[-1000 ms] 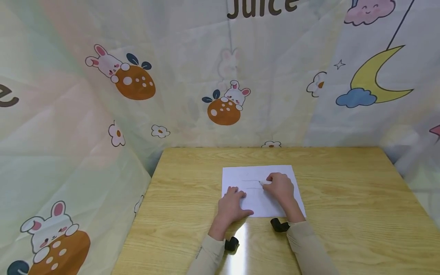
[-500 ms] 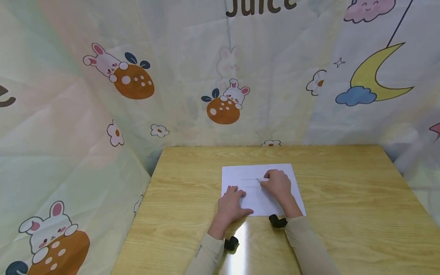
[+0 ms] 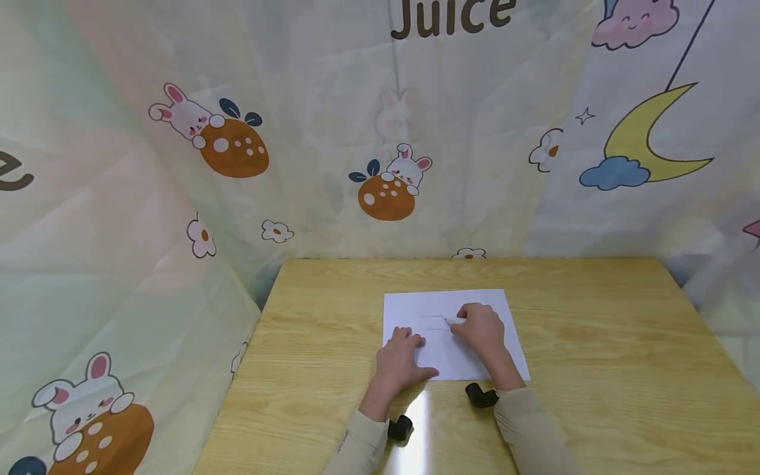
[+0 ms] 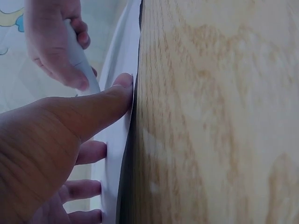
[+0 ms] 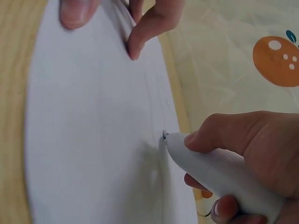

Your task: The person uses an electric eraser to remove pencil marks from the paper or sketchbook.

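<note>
Below the cloth (image 3: 320, 86) hanging at twelve o'clock, the table (image 3: 617, 343) bears the paper (image 3: 454, 359), which could skid or buckle if the left hand (image 3: 398, 359), digits apart at the paper's eight o'clock, presses too lightly. At its three o'clock the right hand (image 3: 483, 328) is clamped on the pen (image 5: 210, 172); a slip there could send a stroke astray. Black mounts (image 3: 481, 396) sit near the paper's six o'clock edge, and the right one might snag it. Two faint lines (image 3: 430, 316) lie toward the pen tip's nine o'clock.
</note>
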Tool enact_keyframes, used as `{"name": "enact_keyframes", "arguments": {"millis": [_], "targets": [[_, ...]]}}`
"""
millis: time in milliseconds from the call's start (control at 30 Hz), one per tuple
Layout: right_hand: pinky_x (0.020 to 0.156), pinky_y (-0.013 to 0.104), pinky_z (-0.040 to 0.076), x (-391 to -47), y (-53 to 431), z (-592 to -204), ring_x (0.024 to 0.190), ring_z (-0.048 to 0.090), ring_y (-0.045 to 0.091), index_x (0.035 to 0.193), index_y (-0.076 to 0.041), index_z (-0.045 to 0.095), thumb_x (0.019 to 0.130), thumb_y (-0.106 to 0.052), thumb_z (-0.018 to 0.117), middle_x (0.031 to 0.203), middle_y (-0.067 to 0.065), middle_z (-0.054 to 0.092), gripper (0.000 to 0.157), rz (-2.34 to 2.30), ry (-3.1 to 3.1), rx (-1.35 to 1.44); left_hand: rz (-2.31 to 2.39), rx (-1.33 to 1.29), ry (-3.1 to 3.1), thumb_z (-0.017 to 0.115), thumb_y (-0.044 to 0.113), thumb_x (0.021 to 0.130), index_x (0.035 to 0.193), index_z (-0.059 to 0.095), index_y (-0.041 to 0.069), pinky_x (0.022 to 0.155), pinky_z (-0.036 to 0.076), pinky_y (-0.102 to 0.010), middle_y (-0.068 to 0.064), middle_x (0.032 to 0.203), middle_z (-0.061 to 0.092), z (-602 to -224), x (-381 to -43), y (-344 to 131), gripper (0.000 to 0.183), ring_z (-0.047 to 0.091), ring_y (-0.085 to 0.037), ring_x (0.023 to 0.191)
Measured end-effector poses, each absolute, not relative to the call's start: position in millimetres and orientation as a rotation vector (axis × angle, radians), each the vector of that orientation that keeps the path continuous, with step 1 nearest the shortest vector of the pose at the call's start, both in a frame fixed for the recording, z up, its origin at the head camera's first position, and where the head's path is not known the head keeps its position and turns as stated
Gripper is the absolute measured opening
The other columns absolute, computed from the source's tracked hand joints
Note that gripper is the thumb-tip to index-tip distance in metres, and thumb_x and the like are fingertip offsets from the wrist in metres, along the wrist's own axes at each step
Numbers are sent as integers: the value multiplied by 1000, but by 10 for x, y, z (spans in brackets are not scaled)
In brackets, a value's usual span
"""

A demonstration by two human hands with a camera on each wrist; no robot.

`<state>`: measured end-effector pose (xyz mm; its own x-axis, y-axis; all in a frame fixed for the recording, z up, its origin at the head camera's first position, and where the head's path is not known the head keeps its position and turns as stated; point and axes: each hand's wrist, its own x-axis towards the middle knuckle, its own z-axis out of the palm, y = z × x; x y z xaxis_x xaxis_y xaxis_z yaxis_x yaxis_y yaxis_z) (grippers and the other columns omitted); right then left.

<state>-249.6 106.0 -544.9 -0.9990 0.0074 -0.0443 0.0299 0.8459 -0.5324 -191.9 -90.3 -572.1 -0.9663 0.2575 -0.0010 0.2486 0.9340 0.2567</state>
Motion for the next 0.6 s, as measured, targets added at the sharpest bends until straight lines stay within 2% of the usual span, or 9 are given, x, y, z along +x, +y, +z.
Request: {"name": "enact_keyframes", "arguments": {"millis": [100,333,500,600], "targets": [[61,44,52,-2501,1061,-5443,69,62,23,92,-4,74,76,-21,76,88,10,71,24,-867,2993,9,410,394,3057,79,63,67,118,68,22,78,51,-45,-8,130,53,-5708,-1906,-884,67,48,-27,124],[59,44,52,-2507,1038,-5424,70,62,24,92,-5,74,75,-21,76,88,10,71,23,-851,2993,57,419,414,3088,79,64,66,116,68,22,72,52,-44,-7,128,54,-5714,-1920,-905,66,53,-25,116],[58,45,51,-2524,1043,-5400,69,63,25,91,-4,74,74,-21,75,88,11,71,24,-878,3004,28,382,396,3073,77,65,68,118,68,23,75,52,-45,-7,130,53,-5708,-1948,-891,67,51,-27,121],[56,44,51,-2499,1046,-5403,67,63,25,90,-4,74,73,-20,76,87,11,71,24,-873,2984,59,375,401,3055,77,65,68,118,68,23,74,52,-45,-7,130,53,-5711,-1940,-888,67,52,-27,118]]}}
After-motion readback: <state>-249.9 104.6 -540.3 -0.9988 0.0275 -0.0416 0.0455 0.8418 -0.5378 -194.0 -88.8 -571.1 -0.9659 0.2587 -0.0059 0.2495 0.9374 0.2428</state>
